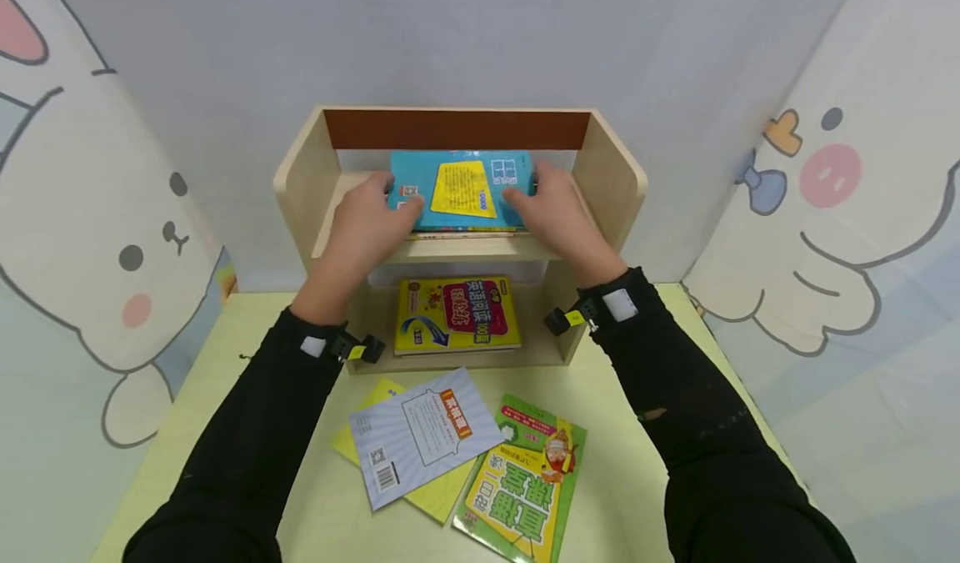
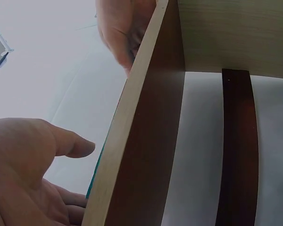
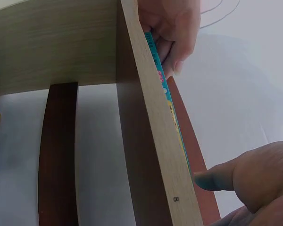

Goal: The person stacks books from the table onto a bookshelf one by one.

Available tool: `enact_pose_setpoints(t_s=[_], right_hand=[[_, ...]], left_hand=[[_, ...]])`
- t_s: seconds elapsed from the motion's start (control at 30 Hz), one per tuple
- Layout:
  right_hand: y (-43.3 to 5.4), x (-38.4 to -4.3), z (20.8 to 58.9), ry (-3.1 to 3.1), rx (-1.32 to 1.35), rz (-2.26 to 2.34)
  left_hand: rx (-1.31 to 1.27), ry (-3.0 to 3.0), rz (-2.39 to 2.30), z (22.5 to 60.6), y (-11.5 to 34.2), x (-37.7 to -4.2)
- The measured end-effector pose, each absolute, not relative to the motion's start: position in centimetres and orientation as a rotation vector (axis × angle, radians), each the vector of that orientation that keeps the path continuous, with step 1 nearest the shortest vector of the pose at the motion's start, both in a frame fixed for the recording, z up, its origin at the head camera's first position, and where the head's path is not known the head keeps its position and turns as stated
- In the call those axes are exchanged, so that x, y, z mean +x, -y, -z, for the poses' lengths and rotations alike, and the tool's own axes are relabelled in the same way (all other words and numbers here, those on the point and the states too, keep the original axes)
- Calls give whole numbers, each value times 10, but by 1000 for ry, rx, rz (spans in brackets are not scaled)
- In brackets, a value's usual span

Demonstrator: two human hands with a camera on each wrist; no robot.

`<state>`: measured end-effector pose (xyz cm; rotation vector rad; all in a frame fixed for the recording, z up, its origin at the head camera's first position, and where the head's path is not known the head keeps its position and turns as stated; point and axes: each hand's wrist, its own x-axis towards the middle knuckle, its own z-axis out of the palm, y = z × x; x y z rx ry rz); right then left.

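Observation:
A blue book (image 1: pixel 420 171) with a yellow panel lies flat on the shelf's upper tier, on top of at least one other book (image 1: pixel 465 235). My left hand (image 1: pixel 372 219) is at its left end, the fingers curled at the edge and the thumb over the cover. Holding the opposite end is my right hand (image 1: pixel 558 213), its thumb also over the cover. In the left wrist view, the left hand (image 2: pixel 30 169) shows beside the wooden shelf edge (image 2: pixel 132 113). The right wrist view shows the right thumb (image 3: pixel 217 176) close to the book's thin edge (image 3: pixel 172 106).
A yellow book (image 1: pixel 420 313) lies on the shelf's lower tier. In front, on the table (image 1: pixel 622 463), a pale striped book (image 1: pixel 390 429) overlaps another yellow book (image 1: pixel 442 496), next to a green book (image 1: pixel 566 480). Side panels (image 1: pixel 618 179) flank the upper tier. Printed curtains surround the table.

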<state>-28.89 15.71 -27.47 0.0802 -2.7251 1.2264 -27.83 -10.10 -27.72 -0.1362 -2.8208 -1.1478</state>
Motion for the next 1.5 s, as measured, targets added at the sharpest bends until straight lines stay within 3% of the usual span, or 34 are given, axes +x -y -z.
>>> enact_pose_setpoints(t_s=[0.6,0.7,0.83,1.0,1.1,1.33,1.5], right_hand=[[-150,-289,274,2792,52,-1159],[-152,-278,271,2743,66,-1116],[-160,-240,280,2545,220,-1104],[-174,-169,320,2335,505,-1082],[-180,-141,356,2445,518,-1143],[-184,-133,456,2846,242,-1287],[-170,-135,503,2988,119,-1347]], left_hand=[[-116,2787,948,284,100,-274],[-139,2722,913,284,101,-264],[-285,2577,982,291,112,-226],[-525,2498,1276,329,144,-169],[-486,2626,1424,369,168,-148],[-22,3021,1399,461,205,-129],[126,3143,1471,491,213,-120]])
